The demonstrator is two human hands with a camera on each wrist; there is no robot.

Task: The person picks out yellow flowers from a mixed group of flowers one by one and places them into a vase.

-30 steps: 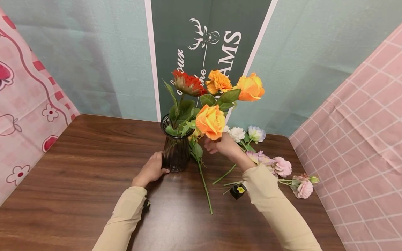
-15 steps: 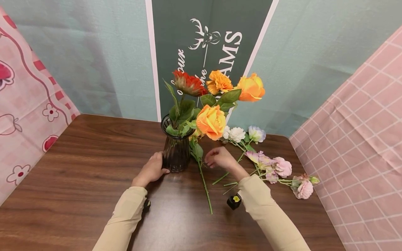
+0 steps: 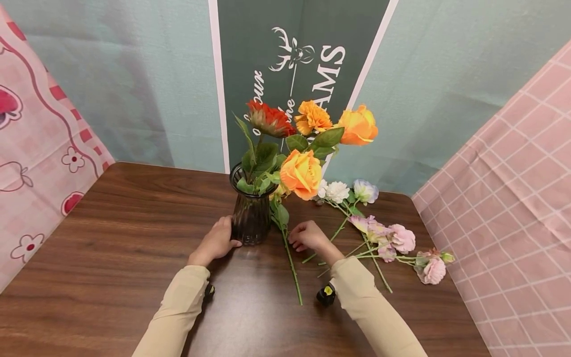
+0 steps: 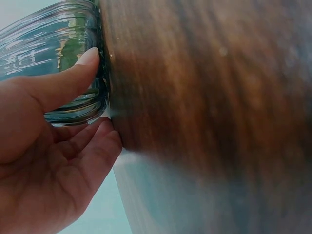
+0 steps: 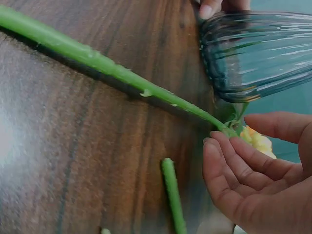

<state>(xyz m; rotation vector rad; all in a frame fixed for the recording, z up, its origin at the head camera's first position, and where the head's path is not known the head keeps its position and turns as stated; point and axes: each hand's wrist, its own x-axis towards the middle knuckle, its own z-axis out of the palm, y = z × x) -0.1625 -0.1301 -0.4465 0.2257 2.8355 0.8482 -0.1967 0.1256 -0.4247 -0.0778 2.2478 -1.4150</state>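
My left hand (image 3: 216, 241) holds the dark ribbed glass vase (image 3: 251, 218) low at its left side; in the left wrist view the thumb lies along the glass and the fingers reach round its base. Out of the vase rise a red flower (image 3: 270, 120), an orange ruffled flower (image 3: 313, 117) and two orange roses (image 3: 301, 174), with green leaves. To the right of the vase, a yellow flower's green stem (image 3: 292, 272) lies on the table. My right hand (image 3: 308, 237) is beside that stem, fingers loosely bent near its leafy part and thumb apart from them.
On the wooden table (image 3: 134, 223), white flowers (image 3: 336, 192), a pale blue flower (image 3: 366, 191) and pink flowers (image 3: 402, 238) lie at the right, stems pointing toward me. Fabric hangs behind and on both sides.
My right hand has come down from behind the front orange rose, toward me, to the lying stem. The left hand stays on the vase.
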